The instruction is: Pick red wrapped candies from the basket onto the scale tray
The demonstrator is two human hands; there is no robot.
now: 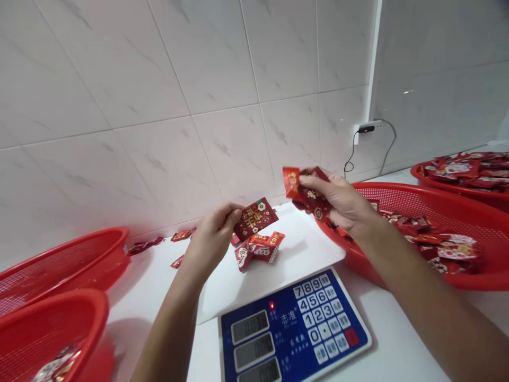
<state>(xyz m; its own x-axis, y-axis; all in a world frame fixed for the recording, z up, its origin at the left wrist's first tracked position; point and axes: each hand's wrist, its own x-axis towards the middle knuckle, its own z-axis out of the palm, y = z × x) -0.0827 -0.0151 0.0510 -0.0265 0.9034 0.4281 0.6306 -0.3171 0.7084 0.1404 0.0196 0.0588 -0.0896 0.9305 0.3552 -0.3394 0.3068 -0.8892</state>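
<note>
Our left hand is closed on a flat crimson foil packet with gold lettering, pinching its edge between thumb and curled fingers so the printed face stays open to view. Our right hand grasps a loose bunch of red foil packets, the thumb laid across them and one orange-red end showing past the grip; a light pinch like this keeps the wrappers from crushing. Both hands are raised above the flat white platform of a digital weighing scale, where a small heap of red-and-gold packets lies. The scale's blue keypad panel, with its three dark readouts, sits nearest us. To our right, a wide red plastic mesh basket holds many more packets, with a second heaped red basket behind it. Two more red mesh baskets sit to our left, and a few stray packets lie on the white counter against the pale marble-patterned tiled wall.
</note>
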